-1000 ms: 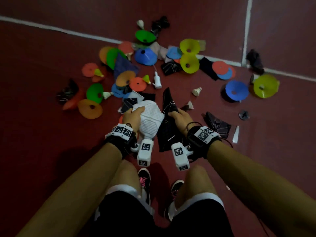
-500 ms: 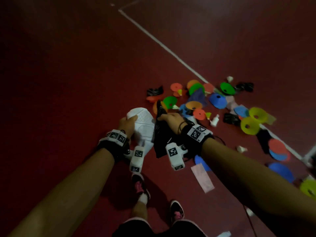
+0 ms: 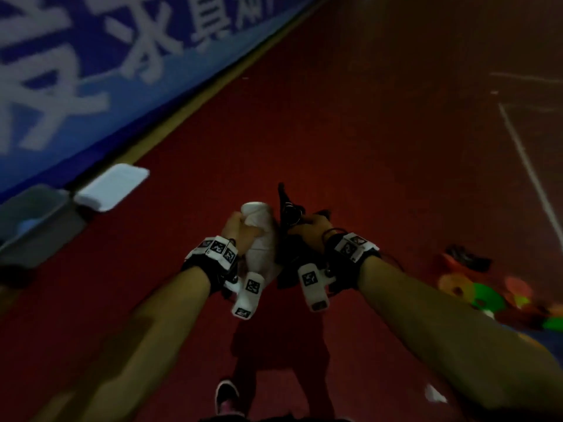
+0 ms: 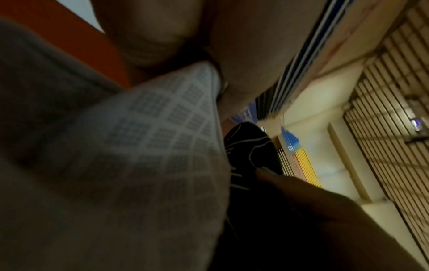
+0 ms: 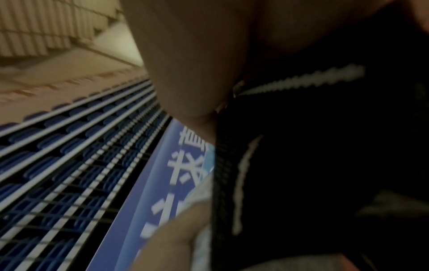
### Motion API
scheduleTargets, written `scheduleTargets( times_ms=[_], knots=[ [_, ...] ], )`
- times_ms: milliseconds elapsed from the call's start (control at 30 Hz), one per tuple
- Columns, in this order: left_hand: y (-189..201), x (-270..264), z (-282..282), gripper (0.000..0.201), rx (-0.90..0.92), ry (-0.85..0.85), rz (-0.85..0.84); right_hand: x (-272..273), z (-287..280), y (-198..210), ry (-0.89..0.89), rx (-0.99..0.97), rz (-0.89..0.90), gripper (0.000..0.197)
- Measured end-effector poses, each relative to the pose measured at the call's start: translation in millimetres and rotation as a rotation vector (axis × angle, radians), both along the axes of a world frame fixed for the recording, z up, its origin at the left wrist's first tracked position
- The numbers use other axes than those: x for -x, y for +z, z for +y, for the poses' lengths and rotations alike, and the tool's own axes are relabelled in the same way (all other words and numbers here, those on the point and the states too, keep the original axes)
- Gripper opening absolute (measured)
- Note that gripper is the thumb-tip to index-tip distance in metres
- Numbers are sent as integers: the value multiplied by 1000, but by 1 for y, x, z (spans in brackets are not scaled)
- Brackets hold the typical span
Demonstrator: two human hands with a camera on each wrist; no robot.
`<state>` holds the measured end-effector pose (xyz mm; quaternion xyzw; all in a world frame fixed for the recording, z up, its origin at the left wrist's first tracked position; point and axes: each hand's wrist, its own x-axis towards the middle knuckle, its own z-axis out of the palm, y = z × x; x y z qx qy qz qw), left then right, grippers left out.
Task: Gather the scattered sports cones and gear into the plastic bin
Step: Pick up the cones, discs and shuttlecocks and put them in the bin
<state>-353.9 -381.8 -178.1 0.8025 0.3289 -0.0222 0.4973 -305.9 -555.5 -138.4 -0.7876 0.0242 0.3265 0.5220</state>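
Note:
My left hand (image 3: 240, 231) grips a white patterned cloth piece (image 3: 260, 239), seen close up as a white grid-textured fabric (image 4: 150, 146) in the left wrist view. My right hand (image 3: 307, 228) grips a black cloth piece with white markings (image 3: 286, 214), which fills the right wrist view (image 5: 325, 165). Both are held up side by side above the red floor. The grey plastic bin (image 3: 45, 220) stands at the far left by the wall, its white lid (image 3: 112, 187) lying beside it. Something pale blue lies inside the bin.
A blue banner with white characters (image 3: 91, 71) runs along the left wall. Coloured disc cones (image 3: 484, 296) and dark gear (image 3: 469, 257) lie on the red floor at the right edge. A white court line (image 3: 530, 172) crosses the right. My shoe (image 3: 227, 397) shows below.
The view has swung left from the scattered pile to the wall and bin. Both hands have lifted the white and black cloth pieces off the floor and carry them along.

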Motion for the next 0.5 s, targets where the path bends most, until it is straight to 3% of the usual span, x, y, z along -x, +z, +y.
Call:
scheduleTargets(
  times_ms=[133, 233, 300, 500],
  knots=[
    [8, 63, 166, 41, 33, 304, -49, 26, 174, 3, 326, 73, -126, 31],
    [12, 110, 264, 28, 13, 516, -106, 55, 274, 2, 548, 78, -205, 13],
    [10, 134, 313, 13, -5, 552, -181, 67, 324, -1, 615, 67, -224, 17],
    [-20, 189, 430, 18, 125, 765, -143, 75, 456, -12, 775, 92, -286, 22]
  ],
)
